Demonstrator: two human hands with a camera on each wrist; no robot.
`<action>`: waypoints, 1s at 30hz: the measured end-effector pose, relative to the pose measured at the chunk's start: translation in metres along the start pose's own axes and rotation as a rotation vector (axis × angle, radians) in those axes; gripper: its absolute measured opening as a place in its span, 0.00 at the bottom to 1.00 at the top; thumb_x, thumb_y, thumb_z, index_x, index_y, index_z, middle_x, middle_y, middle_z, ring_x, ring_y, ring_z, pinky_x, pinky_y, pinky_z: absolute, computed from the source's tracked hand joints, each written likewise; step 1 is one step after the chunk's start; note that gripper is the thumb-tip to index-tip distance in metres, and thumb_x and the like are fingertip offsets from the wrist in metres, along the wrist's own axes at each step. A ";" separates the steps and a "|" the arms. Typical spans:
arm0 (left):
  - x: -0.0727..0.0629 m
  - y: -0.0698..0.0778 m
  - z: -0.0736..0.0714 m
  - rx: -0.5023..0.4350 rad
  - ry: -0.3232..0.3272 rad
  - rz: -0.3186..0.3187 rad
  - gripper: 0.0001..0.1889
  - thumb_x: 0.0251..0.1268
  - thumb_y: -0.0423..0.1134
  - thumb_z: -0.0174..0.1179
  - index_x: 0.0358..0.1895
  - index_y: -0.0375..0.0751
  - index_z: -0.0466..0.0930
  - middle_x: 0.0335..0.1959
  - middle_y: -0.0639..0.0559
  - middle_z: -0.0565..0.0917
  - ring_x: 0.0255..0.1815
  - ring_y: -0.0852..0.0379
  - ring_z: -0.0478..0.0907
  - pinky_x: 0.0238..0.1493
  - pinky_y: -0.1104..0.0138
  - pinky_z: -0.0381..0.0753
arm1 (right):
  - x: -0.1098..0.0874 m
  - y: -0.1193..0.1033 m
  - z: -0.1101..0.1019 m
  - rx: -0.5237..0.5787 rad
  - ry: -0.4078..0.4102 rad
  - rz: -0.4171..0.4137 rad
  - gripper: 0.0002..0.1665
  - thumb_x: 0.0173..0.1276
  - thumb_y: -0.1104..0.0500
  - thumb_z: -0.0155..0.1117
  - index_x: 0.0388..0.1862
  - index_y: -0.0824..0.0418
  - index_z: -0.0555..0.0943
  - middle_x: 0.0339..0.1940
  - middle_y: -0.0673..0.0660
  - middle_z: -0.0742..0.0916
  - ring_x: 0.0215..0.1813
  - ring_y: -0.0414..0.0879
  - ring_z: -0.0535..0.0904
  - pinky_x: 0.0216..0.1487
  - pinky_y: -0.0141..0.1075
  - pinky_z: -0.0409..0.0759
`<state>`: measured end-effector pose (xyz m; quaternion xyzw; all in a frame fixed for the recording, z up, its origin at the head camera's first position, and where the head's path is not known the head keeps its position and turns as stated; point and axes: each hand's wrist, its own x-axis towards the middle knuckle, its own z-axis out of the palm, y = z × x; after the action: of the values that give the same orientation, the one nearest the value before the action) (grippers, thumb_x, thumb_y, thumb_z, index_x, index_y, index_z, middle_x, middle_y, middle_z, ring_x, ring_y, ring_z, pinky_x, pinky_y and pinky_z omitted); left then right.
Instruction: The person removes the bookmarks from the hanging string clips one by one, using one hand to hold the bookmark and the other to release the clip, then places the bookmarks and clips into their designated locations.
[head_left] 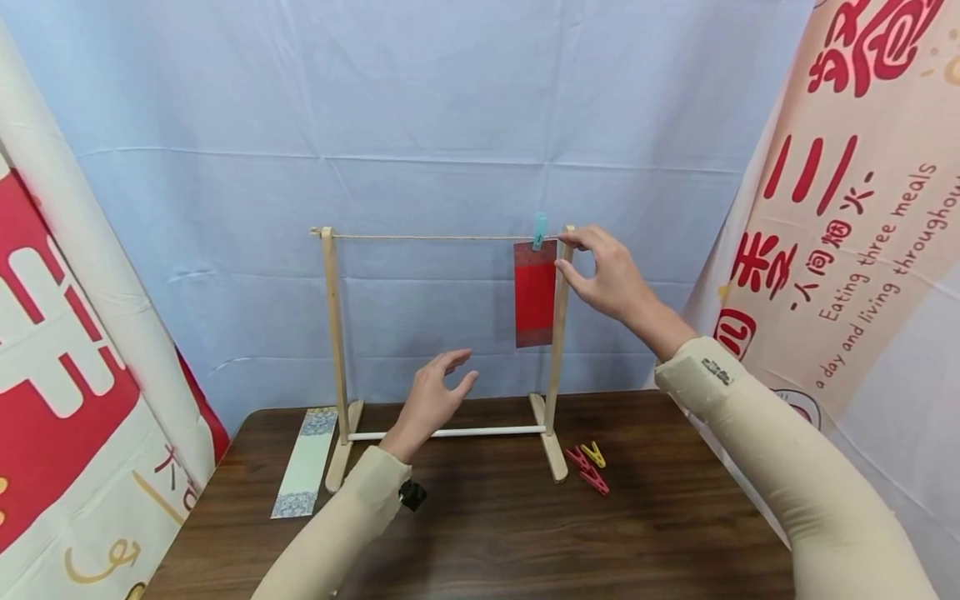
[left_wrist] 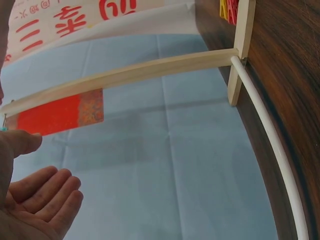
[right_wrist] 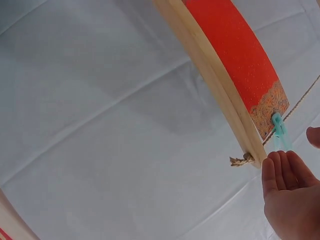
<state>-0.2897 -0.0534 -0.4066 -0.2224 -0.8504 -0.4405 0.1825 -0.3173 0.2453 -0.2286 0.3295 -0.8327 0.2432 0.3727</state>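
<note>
A red paper strip (head_left: pixel 535 293) with patterned ends hangs from the string (head_left: pixel 435 237) of a wooden frame (head_left: pixel 335 317), held by a light blue clothespin (head_left: pixel 539 231). My right hand (head_left: pixel 606 275) is at the top of the right post, thumb apart from the fingers and nothing gripped between them. In the right wrist view its fingertips are close to the clothespin (right_wrist: pixel 279 131) and the post end (right_wrist: pixel 255 150). Lower down, my left hand (head_left: pixel 433 396) hovers in front of the frame with relaxed fingers, holding nothing; its palm shows in the left wrist view.
Left of the frame, a pale strip (head_left: pixel 305 462) with blue patterned ends lies on the brown table (head_left: pixel 495 533). Pink clothespins (head_left: pixel 588 471) and a yellow clothespin (head_left: pixel 594 454) lie beside the frame's right foot. A white bar (head_left: pixel 487 432) joins the feet. Behind hangs a light blue cloth (head_left: pixel 435 100).
</note>
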 end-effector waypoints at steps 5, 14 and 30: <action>0.002 0.001 0.003 0.009 0.005 0.010 0.23 0.80 0.44 0.67 0.72 0.44 0.80 0.68 0.46 0.83 0.68 0.46 0.81 0.69 0.52 0.81 | 0.005 0.001 -0.003 -0.020 -0.004 -0.027 0.23 0.73 0.67 0.73 0.64 0.73 0.82 0.59 0.68 0.85 0.59 0.62 0.81 0.65 0.59 0.80; 0.006 0.003 0.009 0.004 0.009 0.029 0.24 0.79 0.43 0.67 0.72 0.43 0.80 0.67 0.45 0.84 0.68 0.46 0.81 0.69 0.52 0.81 | 0.012 0.000 -0.007 -0.036 -0.022 -0.034 0.22 0.75 0.65 0.72 0.64 0.71 0.82 0.57 0.69 0.85 0.57 0.63 0.80 0.62 0.58 0.80; 0.018 0.008 0.016 -0.026 0.011 0.035 0.24 0.78 0.44 0.68 0.72 0.42 0.80 0.67 0.45 0.84 0.68 0.45 0.81 0.69 0.51 0.81 | 0.017 0.002 -0.008 -0.026 -0.021 0.009 0.21 0.75 0.66 0.70 0.64 0.71 0.82 0.53 0.68 0.85 0.52 0.61 0.79 0.55 0.52 0.79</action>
<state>-0.3024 -0.0323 -0.4005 -0.2374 -0.8395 -0.4496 0.1918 -0.3242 0.2455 -0.2112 0.3236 -0.8411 0.2306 0.3669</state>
